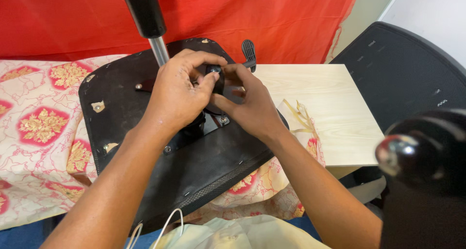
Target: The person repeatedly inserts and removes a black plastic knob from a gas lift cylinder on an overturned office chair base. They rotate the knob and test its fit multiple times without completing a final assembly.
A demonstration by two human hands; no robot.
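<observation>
A chair seat (pixel 145 152) lies upside down on a table (pixel 315 108) that has a flowery cloth (pixel 39 132) on it. A metal post (pixel 148 21) sticks up from the seat's middle, and a black lever (pixel 248 50) pokes out behind the hands. Both hands meet at a small black knob (pixel 213 70) on the metal plate under the seat. The left hand (pixel 177 94) has its fingers pinched on the knob from the left. The right hand (pixel 247 106) has its fingers closed on it from the right. It looks like the knob is being turned or fitted. The next move seems to need a firm grip and a steady twist. Another black chair part (pixel 403 69) sits to the right.
</observation>
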